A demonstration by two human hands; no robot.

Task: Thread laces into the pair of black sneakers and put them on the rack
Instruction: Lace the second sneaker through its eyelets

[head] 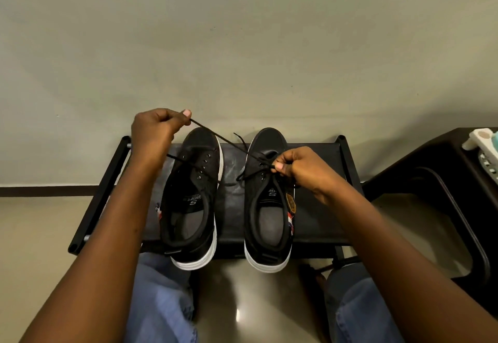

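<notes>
Left hand grip pinches lace taut; right hand grip pinches lace at right sneaker.

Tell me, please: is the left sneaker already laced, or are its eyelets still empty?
Mostly empty. The left sneaker shows several bare eyelets; only one lace end crosses near its upper eyelets. Whether that end is threaded through: cannot tell.

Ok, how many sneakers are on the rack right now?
2. The left sneaker sits on the rack's top shelf, the right sneaker beside it, both heels overhanging the near edge. None visible elsewhere.
</notes>
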